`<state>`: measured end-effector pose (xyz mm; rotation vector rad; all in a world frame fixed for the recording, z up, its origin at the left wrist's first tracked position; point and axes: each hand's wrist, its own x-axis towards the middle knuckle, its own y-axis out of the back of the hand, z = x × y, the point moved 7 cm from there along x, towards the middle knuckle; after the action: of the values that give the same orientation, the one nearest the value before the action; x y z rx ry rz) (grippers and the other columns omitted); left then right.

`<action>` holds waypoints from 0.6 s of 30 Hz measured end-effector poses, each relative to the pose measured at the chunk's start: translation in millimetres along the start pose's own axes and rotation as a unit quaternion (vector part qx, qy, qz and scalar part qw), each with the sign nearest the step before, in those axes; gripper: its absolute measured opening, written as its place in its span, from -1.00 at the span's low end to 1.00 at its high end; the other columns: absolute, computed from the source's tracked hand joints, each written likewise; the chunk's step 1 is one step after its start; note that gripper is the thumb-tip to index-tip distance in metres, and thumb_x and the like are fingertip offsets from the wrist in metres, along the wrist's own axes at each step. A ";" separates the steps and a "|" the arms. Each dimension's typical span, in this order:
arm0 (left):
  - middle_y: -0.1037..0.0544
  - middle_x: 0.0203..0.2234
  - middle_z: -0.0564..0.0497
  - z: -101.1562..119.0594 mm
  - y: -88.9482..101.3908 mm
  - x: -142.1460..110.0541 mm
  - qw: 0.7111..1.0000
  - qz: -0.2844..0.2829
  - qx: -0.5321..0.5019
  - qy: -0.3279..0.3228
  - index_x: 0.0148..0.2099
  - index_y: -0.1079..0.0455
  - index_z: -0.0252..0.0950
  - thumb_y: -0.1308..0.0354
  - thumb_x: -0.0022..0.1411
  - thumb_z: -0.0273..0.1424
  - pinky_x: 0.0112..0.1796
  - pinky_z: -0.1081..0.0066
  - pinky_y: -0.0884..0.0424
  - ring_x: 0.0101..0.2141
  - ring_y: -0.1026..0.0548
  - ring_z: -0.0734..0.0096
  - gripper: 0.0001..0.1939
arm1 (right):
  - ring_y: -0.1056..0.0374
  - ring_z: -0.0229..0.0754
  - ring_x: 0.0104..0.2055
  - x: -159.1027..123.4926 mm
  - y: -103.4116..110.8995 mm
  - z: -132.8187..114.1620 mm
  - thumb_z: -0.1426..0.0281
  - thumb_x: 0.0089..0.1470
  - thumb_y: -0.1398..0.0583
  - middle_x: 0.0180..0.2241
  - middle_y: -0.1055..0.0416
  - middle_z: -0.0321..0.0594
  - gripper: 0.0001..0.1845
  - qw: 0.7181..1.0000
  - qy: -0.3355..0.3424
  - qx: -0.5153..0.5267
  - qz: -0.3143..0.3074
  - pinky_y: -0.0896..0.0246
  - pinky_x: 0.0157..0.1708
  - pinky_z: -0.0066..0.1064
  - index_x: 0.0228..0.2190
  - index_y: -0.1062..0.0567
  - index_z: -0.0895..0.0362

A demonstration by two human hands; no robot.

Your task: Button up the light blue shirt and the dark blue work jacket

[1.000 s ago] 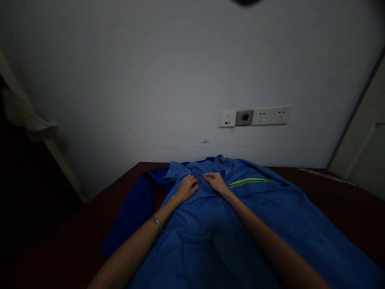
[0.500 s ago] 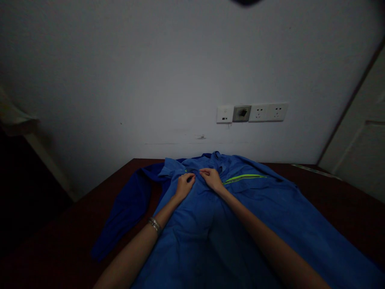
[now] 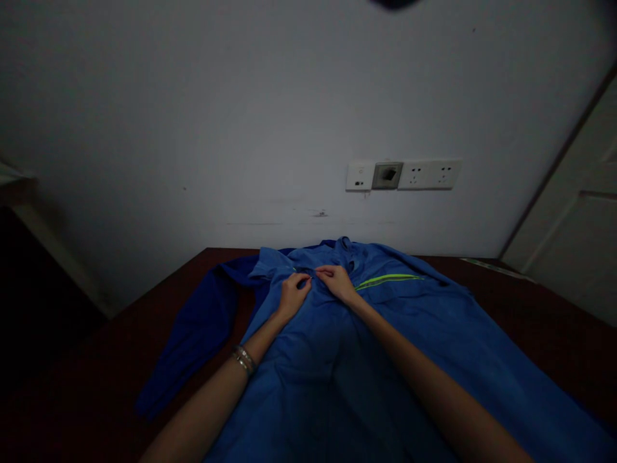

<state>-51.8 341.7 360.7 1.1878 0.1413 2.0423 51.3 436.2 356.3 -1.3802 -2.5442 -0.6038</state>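
Light-blue cloth garment (image 3: pixel 308 347) is laid over dark-red surface (image 3: pixel 535 308), below white wall-socket row (image 3: pixel 429 175). Left hand (image 3: pixel 293 294) and right hand (image 3: pixel 337 283) are held close together, below and left of the row. Fingers of both are pinched nearly closed on cloth, presumably to steady it between them; any fastening cannot be made out.

whatever sits between the fingertips on the blue garment (image 3: pixel 409 321) — too small and dim to tell
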 end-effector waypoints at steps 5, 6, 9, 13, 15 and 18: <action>-0.54 -0.41 0.00 0.6 1.4 -0.6 1.000 0.004 -0.009 0.008 -0.33 -0.45 -0.30 -0.09 0.07 -0.50 -0.26 0.42 -0.37 -0.36 -0.48 0.42 -0.87 | -0.43 -0.15 -0.32 -1.0 -0.6 -1.3 0.43 -0.12 -0.15 -0.37 -0.52 -0.14 -0.77 1.000 -0.001 0.009 -0.015 -0.30 -0.26 -0.36 -0.37 -0.53 0.24; -0.54 -0.41 0.00 0.4 1.5 -0.8 1.000 0.005 -0.011 0.010 -0.33 -0.45 -0.30 -0.09 0.07 -0.50 -0.26 0.42 -0.37 -0.36 -0.48 0.42 -0.87 | -0.43 -0.16 -0.32 -1.3 -1.0 -1.4 0.43 -0.12 -0.15 -0.38 -0.52 -0.14 -0.76 1.000 -0.002 0.010 -0.020 -0.30 -0.27 -0.36 -0.37 -0.53 0.24; -0.54 -0.40 0.00 -0.9 1.0 -1.7 1.000 0.002 -0.016 0.021 -0.33 -0.46 -0.29 -0.08 0.07 -0.48 -0.25 0.41 -0.37 -0.36 -0.48 0.42 -0.87 | -0.43 -0.17 -0.34 -1.8 -1.4 -1.0 0.43 -0.12 -0.14 -0.39 -0.52 -0.15 -0.75 0.999 -0.005 0.009 -0.031 -0.30 -0.29 -0.38 -0.35 -0.53 0.24; -0.55 -0.39 0.00 -3.1 -0.2 -3.0 0.999 -0.003 -0.016 0.037 -0.32 -0.46 -0.29 -0.08 0.08 -0.48 -0.23 0.39 -0.37 -0.34 -0.48 0.40 -0.86 | -0.42 -0.18 -0.36 -2.2 -1.7 -2.6 0.44 -0.13 -0.15 -0.40 -0.52 -0.18 -0.76 0.999 0.008 -0.005 -0.039 -0.30 -0.30 -0.38 -0.36 -0.54 0.21; -0.55 -0.38 0.00 -3.4 -1.0 -3.5 0.999 -0.007 -0.017 0.038 -0.31 -0.46 -0.29 -0.07 0.09 -0.48 -0.22 0.38 -0.37 -0.33 -0.48 0.39 -0.85 | -0.42 -0.18 -0.36 -3.2 -1.6 -4.9 0.45 -0.14 -0.15 -0.41 -0.52 -0.19 -0.75 0.999 0.017 -0.018 -0.044 -0.29 -0.29 -0.37 -0.36 -0.55 0.20; -0.55 -0.36 -0.03 -3.5 -1.7 -4.1 0.999 -0.007 -0.019 0.037 -0.29 -0.45 -0.29 -0.06 0.11 -0.48 -0.21 0.37 -0.37 -0.30 -0.48 0.38 -0.85 | -0.40 -0.18 -0.36 -5.7 -0.4 -8.8 0.48 -0.18 -0.15 -0.40 -0.52 -0.20 -0.73 0.998 0.025 -0.029 -0.057 -0.27 -0.29 -0.39 -0.36 -0.57 0.20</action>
<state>-52.4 341.2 355.1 1.0846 0.1453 2.0682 53.8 427.9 362.1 -1.2266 -2.5985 -0.7279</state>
